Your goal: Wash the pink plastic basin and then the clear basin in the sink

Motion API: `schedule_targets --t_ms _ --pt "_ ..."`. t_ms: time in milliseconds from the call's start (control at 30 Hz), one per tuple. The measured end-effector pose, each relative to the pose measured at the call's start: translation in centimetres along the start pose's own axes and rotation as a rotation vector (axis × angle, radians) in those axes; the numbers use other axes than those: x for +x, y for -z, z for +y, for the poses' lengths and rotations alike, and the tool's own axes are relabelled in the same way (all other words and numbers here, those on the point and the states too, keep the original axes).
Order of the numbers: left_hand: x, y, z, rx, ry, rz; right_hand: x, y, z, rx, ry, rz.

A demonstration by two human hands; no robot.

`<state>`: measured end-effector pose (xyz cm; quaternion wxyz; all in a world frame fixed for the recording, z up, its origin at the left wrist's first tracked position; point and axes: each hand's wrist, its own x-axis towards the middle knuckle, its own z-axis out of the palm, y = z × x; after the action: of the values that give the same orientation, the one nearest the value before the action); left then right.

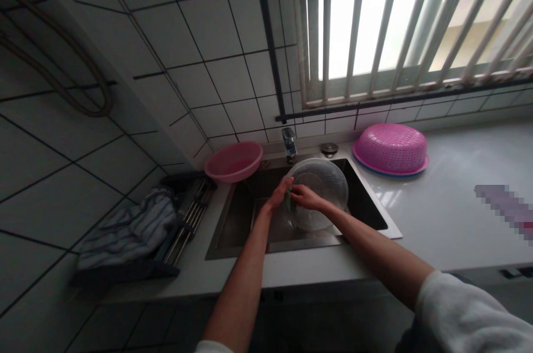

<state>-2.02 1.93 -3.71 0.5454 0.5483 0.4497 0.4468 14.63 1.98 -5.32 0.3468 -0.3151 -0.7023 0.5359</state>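
A round, clear, ribbed colander-like basin (322,189) is held tilted over the metal sink (237,225). My left hand (280,193) grips its left rim, fingers closed round the edge. Inside the rim, my right hand (306,197) is closed on a greenish cloth or sponge (288,200), pressed against the basin's left side. Its exact kind cannot be made out. The faucet (288,144) stands just behind the basin.
A pink basin (234,161) rests at the sink's back left corner. An upturned pink colander (391,147) lies on the counter (449,197) to the right. At left, a striped cloth (129,228) lies beside a metal rack (189,225). A drain plug (329,149) sits behind the sink.
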Motion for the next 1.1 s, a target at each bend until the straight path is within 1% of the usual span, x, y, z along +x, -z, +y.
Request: schedule_targets --t_ms 33,100,167,200,233,267,300,333,433,467,500,533,567,633,700,733,800,833,867,900,1033,1067,1100 --pt "0.0 -0.1 0.1 0.008 -0.025 -0.001 0.1 0.2 0.0 0.001 0.017 0.067" --pt "-0.1 -0.3 0.1 -0.002 -0.044 -0.052 0.6 1.3 0.0 0.029 0.035 0.255" --pt "-0.2 -0.6 0.2 -0.026 -0.008 -0.098 1.0 2.6 -0.1 0.085 0.013 0.461" --pt "-0.3 -0.7 0.1 -0.034 0.018 -0.109 1.2 3.1 -0.1 0.116 -0.003 0.543" --pt "-0.4 -0.7 0.1 -0.036 0.036 -0.114 1.2 3.5 -0.1 0.144 -0.015 0.6" --pt "-0.4 -0.7 0.1 -0.028 0.038 -0.115 1.2 3.6 -0.1 0.164 -0.017 0.614" --pt "-0.4 -0.7 0.1 -0.013 0.022 -0.112 1.1 3.5 -0.1 0.172 -0.011 0.58" --pt "-0.4 -0.6 0.1 0.006 -0.005 -0.107 1.0 3.2 -0.1 0.164 -0.002 0.5" --pt "-0.2 -0.2 0.2 0.065 -0.059 -0.07 0.3 1.6 0.1 0.094 0.008 0.134" --pt "-0.1 -0.1 0.3 0.079 -0.053 -0.06 0.2 1.1 0.2 0.073 0.009 0.039" --pt "-0.1 -0.1 0.3 0.086 -0.043 -0.056 0.1 0.8 0.3 0.058 0.014 -0.01" --pt "-0.1 0.0 0.4 0.085 -0.037 -0.057 0.1 0.7 0.3 0.051 0.025 -0.011" --pt "-0.2 0.0 0.4 0.078 -0.039 -0.065 0.2 0.7 0.4 0.049 0.036 0.033" --pt "-0.3 -0.2 0.5 0.045 -0.04 -0.088 0.6 1.4 0.4 0.063 0.039 0.21" --pt "-0.4 -0.3 0.5 0.004 -0.023 -0.103 1.0 2.4 0.4 0.112 0.006 0.414" --pt "-0.4 -0.4 0.5 -0.012 -0.009 -0.105 1.2 2.8 0.3 0.144 -0.013 0.496" --pt "-0.5 -0.5 0.3 -0.038 0.019 -0.106 1.4 3.4 0.2 0.197 -0.038 0.589" --pt "-0.5 -0.5 0.3 -0.044 0.026 -0.109 1.4 3.4 0.2 0.208 -0.04 0.592" --pt "-0.5 -0.4 0.2 -0.046 0.023 -0.111 1.4 3.3 0.1 0.203 -0.038 0.562" --pt "-0.5 -0.4 0.1 -0.04 0.013 -0.113 1.2 3.0 0.1 0.186 -0.032 0.501" --pt "-0.4 0.0 -0.1 0.045 -0.015 -0.093 0.5 1.2 0.2 0.071 -0.023 0.118" --pt "-0.3 0.1 -0.1 0.067 -0.014 -0.09 0.3 0.9 0.2 0.053 -0.019 0.059" --pt "-0.3 0.2 -0.1 0.082 -0.019 -0.09 0.3 0.8 0.2 0.043 -0.011 0.033"
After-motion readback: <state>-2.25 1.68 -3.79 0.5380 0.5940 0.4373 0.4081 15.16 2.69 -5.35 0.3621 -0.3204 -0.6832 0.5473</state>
